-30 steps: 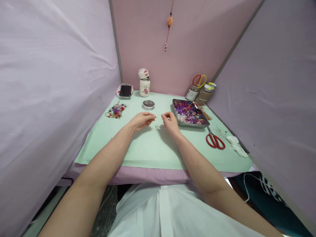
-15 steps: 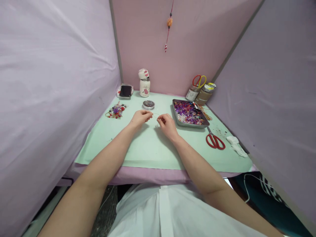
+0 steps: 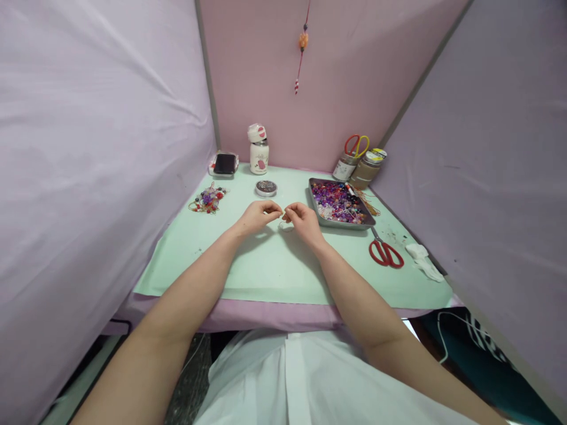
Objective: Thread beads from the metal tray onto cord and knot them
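My left hand (image 3: 259, 216) and my right hand (image 3: 301, 219) meet over the middle of the pale green mat (image 3: 266, 265). Both are pinched shut on a thin pale cord (image 3: 283, 223) that hangs in a small loop between the fingertips. The cord is very fine and hard to trace. A metal tray of purple and pink beads (image 3: 339, 202) lies just right of my right hand. A small round tin (image 3: 266, 188) sits just beyond my left hand.
Finished bead strings (image 3: 208, 198) lie at the left. A phone (image 3: 224, 163) and a white bottle (image 3: 259, 149) stand at the back, jars with scissors (image 3: 357, 156) at the back right. Red scissors (image 3: 386, 252) and white scraps (image 3: 423, 260) lie right. Cloth walls enclose three sides.
My two hands have drawn closer together, fingertips now almost touching, and the cord between them has shortened into a small loop.
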The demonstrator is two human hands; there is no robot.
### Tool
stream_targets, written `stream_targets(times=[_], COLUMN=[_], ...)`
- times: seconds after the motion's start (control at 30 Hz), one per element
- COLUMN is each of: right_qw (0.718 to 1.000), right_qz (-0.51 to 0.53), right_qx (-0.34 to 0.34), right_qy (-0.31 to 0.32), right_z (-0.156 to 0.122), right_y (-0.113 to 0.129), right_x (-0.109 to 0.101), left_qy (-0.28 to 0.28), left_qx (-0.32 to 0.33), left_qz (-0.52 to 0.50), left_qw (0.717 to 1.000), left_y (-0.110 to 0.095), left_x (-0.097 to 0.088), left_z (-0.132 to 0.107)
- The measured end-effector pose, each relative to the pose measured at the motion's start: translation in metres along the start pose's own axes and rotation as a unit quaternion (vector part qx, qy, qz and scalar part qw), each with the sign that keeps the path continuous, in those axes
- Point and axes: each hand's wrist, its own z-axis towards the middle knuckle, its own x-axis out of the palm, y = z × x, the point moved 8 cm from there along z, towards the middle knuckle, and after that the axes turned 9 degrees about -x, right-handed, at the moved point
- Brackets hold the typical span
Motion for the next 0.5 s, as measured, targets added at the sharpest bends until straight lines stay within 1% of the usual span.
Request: stream_targets(times=[0.07,0.17,0.37,0.5], right_qw=[0.997,0.993,0.989,0.986], right_qz=[0.053,0.075,0.1,0.121], right_qx=[0.049,0.084,0.101,0.107], right_qy=[0.01,0.018,0.031,0.038], right_z=[-0.0009,-0.0021,-0.0039,-0.005], right_y=[-0.0066,-0.008,-0.0048,-0.0049], right_x=[0.004,0.0064,0.0089,0.0103], left_qy=[-0.008,-0.025,-0.036,-0.034], left_qx=[0.014,0.023,0.034,0.031], left_qz=[0.006,0.009,-0.006,-0.013], left_qw=[1.0,0.999,0.999,0.999], left_y=[-0.0004,0.0015,0.0018,0.0014], left_x=[-0.0017,-0.0047,-0.0059,-0.0051], left_z=[0.0009,0.0028,0.0032,0.0024])
